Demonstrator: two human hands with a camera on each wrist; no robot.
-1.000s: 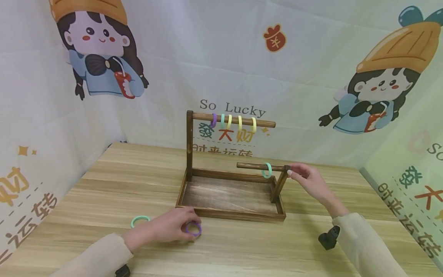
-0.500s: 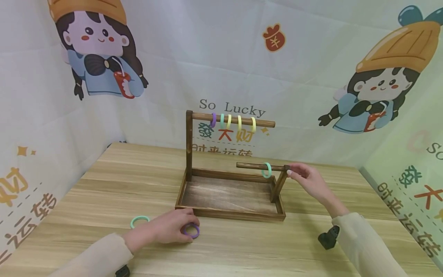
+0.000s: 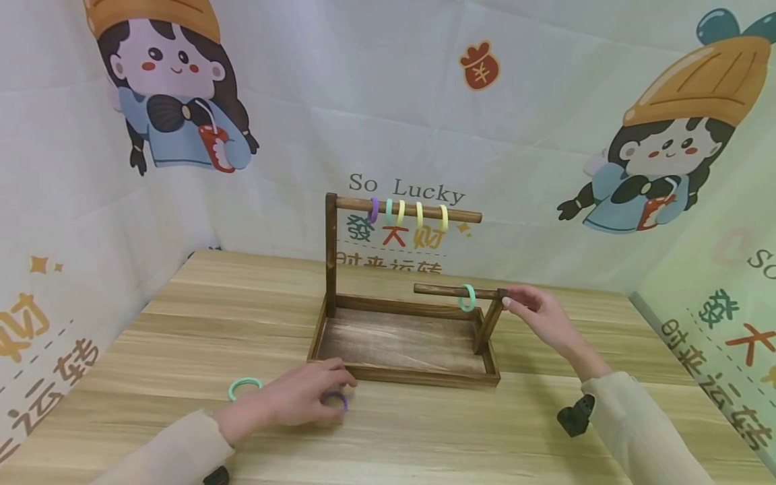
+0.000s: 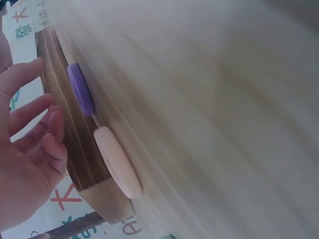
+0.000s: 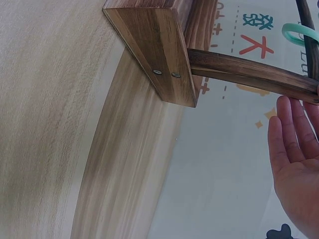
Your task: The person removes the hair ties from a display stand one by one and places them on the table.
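My left hand point(image 3: 303, 394) hovers over the tabletop at the front left of a wooden rack with a tray base point(image 3: 418, 380), fingers spread. Below it a purple ring point(image 3: 345, 402) lies flat, partly covered by the hand. In the left wrist view, the fingers are apart from the purple ring point(image 4: 80, 89), and a peach ring point(image 4: 118, 162) lies beside it, hidden in the head view. My right hand point(image 3: 542, 320) pinches the top of the rack's short post between thumb and fingers. A green ring point(image 3: 467, 298) hangs on the lower bar point(image 3: 439, 290).
Several purple, green and yellow rings point(image 3: 419, 215) hang along the upper bar point(image 3: 467, 216). Another green ring point(image 3: 244, 381) lies on the wood-grain table point(image 3: 182, 323), left of the left wrist. A printed cloth point(image 3: 291, 135) stands behind the table and at its sides.
My left hand has let go of the purple ring and spread its fingers, after lowering it slightly left onto the table. The right hand has kept its place on the post.
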